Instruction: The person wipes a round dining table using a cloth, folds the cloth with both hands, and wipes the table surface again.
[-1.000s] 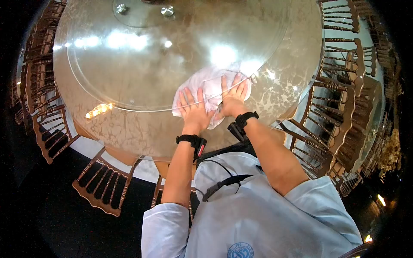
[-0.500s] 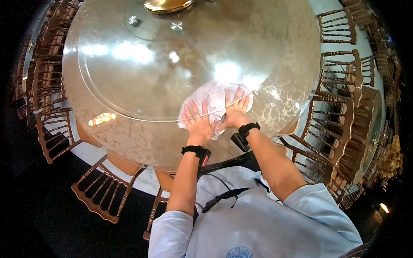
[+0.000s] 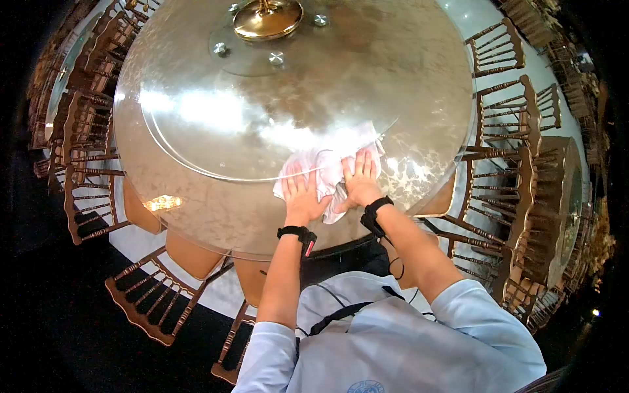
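Note:
A crumpled pale pink cloth point(image 3: 331, 167) lies across the edge of a round glass turntable point(image 3: 216, 141) on a marbled round table point(image 3: 196, 219). My left hand point(image 3: 303, 198) presses flat on the cloth's left part, fingers spread and pointing forward. To its right, my right hand point(image 3: 360, 183) rests flat on the cloth near the glass edge, its fingers stretched out. The thumbs point toward each other, with a fold of cloth between the hands. Both wrists wear black straps with small devices.
A shiny gold base point(image 3: 267, 19) stands at the turntable's centre, near round metal fittings point(image 3: 276, 58). Wooden chairs surround the table, including one at the lower left point(image 3: 152, 295) and several at the right point(image 3: 501, 118). Another table point(image 3: 563, 209) stands at the far right.
The view has shifted, showing more of the gold base and fittings. Both hands remain on the cloth, which is now more bunched, with its upper right part spread farther over the glass.

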The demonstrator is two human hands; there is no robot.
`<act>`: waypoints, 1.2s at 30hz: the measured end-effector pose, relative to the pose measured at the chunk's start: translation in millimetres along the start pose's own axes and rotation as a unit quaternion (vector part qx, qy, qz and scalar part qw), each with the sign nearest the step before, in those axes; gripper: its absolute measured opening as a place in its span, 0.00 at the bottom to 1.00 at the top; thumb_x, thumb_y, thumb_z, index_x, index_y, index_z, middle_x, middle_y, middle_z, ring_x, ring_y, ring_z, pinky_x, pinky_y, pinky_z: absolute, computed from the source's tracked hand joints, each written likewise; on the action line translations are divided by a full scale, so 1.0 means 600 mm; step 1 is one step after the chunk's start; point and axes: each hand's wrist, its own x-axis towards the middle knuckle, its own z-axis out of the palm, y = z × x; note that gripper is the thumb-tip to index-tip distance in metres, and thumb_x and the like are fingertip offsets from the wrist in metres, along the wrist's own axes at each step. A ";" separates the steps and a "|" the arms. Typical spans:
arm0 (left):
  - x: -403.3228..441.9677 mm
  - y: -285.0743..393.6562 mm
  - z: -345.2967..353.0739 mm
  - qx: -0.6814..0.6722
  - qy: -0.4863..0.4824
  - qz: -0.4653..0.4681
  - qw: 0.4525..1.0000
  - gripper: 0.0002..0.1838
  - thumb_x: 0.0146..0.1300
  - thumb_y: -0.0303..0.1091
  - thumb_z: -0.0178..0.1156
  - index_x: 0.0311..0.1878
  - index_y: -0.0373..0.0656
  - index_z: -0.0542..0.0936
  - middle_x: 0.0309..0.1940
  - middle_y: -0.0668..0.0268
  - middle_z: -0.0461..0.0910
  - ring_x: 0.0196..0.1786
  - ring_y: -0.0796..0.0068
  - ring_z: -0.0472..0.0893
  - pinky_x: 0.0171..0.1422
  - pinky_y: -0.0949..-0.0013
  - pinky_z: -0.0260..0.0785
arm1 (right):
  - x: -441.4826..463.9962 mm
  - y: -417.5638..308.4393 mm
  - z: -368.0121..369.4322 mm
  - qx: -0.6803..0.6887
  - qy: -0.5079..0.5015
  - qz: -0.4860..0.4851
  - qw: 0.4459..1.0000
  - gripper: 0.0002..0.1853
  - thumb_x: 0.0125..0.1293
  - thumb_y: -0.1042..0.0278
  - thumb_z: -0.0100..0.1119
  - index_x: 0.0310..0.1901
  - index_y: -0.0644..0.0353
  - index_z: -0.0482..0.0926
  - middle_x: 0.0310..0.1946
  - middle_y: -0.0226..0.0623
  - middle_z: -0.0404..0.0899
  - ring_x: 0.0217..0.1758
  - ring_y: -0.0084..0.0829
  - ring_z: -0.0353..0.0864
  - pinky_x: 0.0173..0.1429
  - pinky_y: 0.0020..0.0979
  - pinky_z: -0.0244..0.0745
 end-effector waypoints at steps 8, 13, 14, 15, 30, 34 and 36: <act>-0.099 -0.047 0.061 0.017 0.083 0.070 0.994 0.52 0.51 0.66 0.54 0.73 0.46 0.48 0.71 0.39 0.35 0.73 0.40 0.34 0.71 0.42 0.25 | -0.065 -0.032 0.077 0.034 0.047 -0.018 0.998 0.79 0.22 0.38 0.77 0.72 0.52 0.30 0.69 0.66 0.24 0.73 0.64 0.23 0.72 0.57 0.27; -0.157 -0.062 0.070 0.008 0.091 0.075 0.993 0.50 0.53 0.65 0.54 0.72 0.47 0.50 0.71 0.41 0.37 0.73 0.42 0.36 0.71 0.43 0.28 | -0.103 -0.061 0.103 0.016 0.001 -0.028 0.999 0.79 0.26 0.36 0.76 0.71 0.55 0.26 0.68 0.69 0.22 0.72 0.66 0.19 0.71 0.59 0.25; -0.167 -0.064 0.077 0.005 0.093 0.065 0.994 0.49 0.52 0.63 0.56 0.72 0.48 0.51 0.72 0.42 0.38 0.74 0.43 0.37 0.72 0.44 0.28 | -0.109 -0.063 0.110 0.010 0.014 -0.035 0.999 0.78 0.26 0.36 0.76 0.72 0.55 0.29 0.68 0.70 0.24 0.72 0.66 0.21 0.71 0.59 0.26; -0.175 -0.066 0.079 0.003 0.094 0.054 0.994 0.48 0.51 0.61 0.58 0.72 0.49 0.53 0.72 0.43 0.39 0.74 0.43 0.37 0.73 0.45 0.28 | -0.113 -0.064 0.116 0.011 0.015 -0.037 0.999 0.78 0.26 0.36 0.76 0.72 0.55 0.29 0.68 0.70 0.24 0.72 0.66 0.21 0.71 0.59 0.26; -0.194 -0.056 0.095 0.006 0.100 0.016 0.995 0.48 0.53 0.61 0.55 0.72 0.47 0.51 0.71 0.40 0.38 0.73 0.39 0.37 0.70 0.39 0.30 | -0.110 -0.061 0.114 0.062 0.007 -0.049 0.997 0.77 0.21 0.42 0.78 0.72 0.49 0.35 0.69 0.66 0.23 0.73 0.64 0.23 0.71 0.56 0.26; -0.190 -0.052 0.097 0.013 0.090 -0.001 0.996 0.48 0.53 0.60 0.56 0.72 0.46 0.50 0.71 0.39 0.36 0.73 0.37 0.35 0.70 0.39 0.28 | -0.095 -0.060 0.107 0.078 0.019 -0.062 0.995 0.76 0.20 0.43 0.79 0.73 0.49 0.37 0.69 0.66 0.25 0.73 0.64 0.23 0.71 0.57 0.25; -0.183 -0.048 0.093 0.008 0.092 -0.015 0.996 0.48 0.53 0.59 0.57 0.72 0.46 0.49 0.71 0.39 0.36 0.72 0.37 0.35 0.70 0.38 0.28 | -0.081 -0.058 0.096 0.075 0.039 -0.089 0.992 0.76 0.19 0.44 0.79 0.73 0.49 0.38 0.70 0.66 0.27 0.73 0.64 0.24 0.72 0.56 0.26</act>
